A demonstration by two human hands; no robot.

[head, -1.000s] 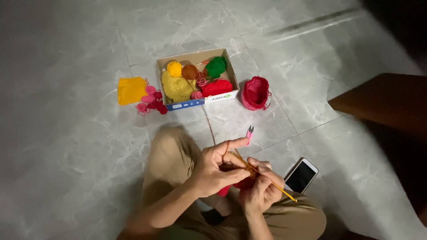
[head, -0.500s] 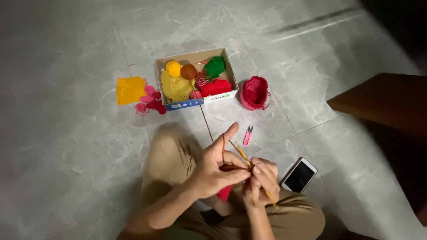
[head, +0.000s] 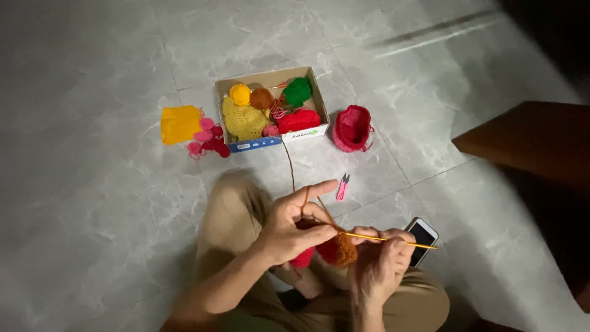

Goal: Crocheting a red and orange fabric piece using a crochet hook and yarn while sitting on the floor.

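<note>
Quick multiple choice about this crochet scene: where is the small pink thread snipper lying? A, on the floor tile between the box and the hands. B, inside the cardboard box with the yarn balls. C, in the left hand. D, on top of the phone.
A: the pink thread snipper lies on the bare floor tile, below the cardboard box and just above the left hand, touching neither.

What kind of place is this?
Probably a room at home: a person sits on a grey marble-look tiled floor, crocheting beside a cardboard box of yarn, a phone nearby.
</note>
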